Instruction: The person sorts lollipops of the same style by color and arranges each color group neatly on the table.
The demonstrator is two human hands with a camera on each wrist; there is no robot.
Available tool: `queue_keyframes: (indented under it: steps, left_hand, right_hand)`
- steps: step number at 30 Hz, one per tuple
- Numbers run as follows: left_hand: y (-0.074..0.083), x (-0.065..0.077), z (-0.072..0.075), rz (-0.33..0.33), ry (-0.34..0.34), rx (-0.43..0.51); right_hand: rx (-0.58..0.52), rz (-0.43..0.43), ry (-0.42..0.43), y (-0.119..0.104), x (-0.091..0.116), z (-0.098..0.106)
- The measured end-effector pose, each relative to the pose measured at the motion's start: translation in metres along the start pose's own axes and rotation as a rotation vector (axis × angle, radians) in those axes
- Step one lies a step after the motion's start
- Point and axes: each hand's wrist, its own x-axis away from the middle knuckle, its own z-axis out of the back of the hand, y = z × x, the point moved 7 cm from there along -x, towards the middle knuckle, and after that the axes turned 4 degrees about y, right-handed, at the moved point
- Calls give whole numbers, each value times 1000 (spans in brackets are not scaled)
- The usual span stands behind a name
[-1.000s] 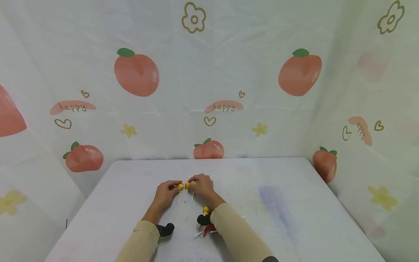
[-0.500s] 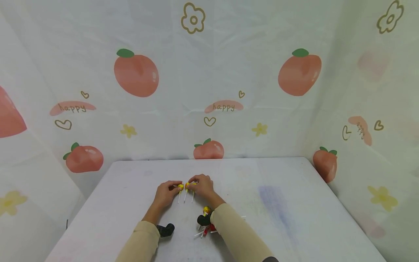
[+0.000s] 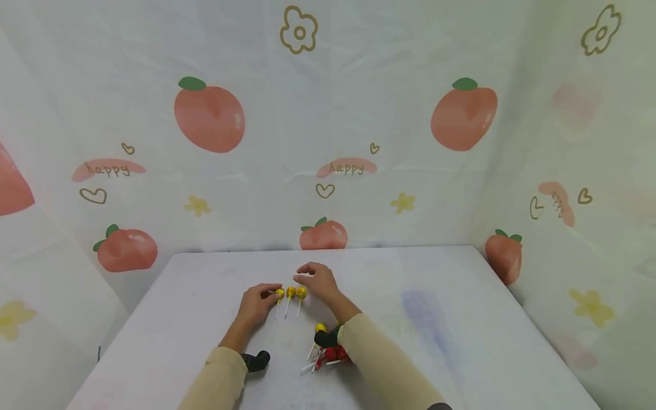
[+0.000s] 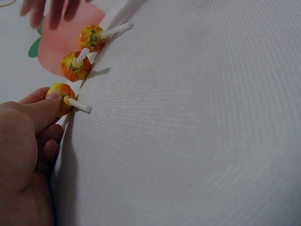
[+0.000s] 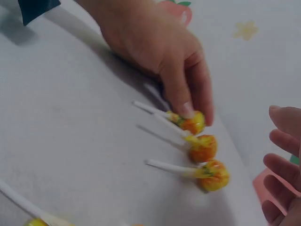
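Note:
Three yellow-orange lollipops lie in a row on the white table, white sticks toward me. My left hand (image 3: 255, 303) pinches the head of the leftmost lollipop (image 4: 61, 101) between thumb and finger. Close beside it are the middle lollipop (image 3: 290, 293) and the right-hand lollipop (image 3: 301, 293). Just behind and right of the row, my right hand (image 3: 319, 281) is raised with loosely bent fingers and nothing in them; in the right wrist view its fingers (image 5: 282, 169) stand apart from the row.
Under my right forearm lies a pile of lollipops with red (image 3: 331, 354) and yellow heads (image 3: 320, 328), partly hidden by the sleeve and a black wrist mount (image 3: 327, 338). Behind the table (image 3: 389, 267) hangs a white curtain (image 3: 277, 125) printed with peaches.
My right hand has let go of the middle lollipop and lifted up and back, uncovering the right-hand one. My left hand keeps its pinch. The head view has shifted slightly.

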Motion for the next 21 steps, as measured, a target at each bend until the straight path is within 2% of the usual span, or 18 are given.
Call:
queue_keyframes:
  steps: [5, 10, 17, 21]
  left_hand:
    - [0, 1, -1, 16, 1, 4]
    - [0, 1, -1, 11, 0, -2]
    - [-1, 1, -2, 13, -3, -3]
    - [-1, 1, -2, 11, -4, 1]
  right_hand:
    - [-60, 66, -11, -16, 1, 24]
    - [-88, 92, -41, -22, 1, 41]
    - [-121, 68, -118, -10, 9, 57]
    - [-137, 52, -128, 4, 17, 63]
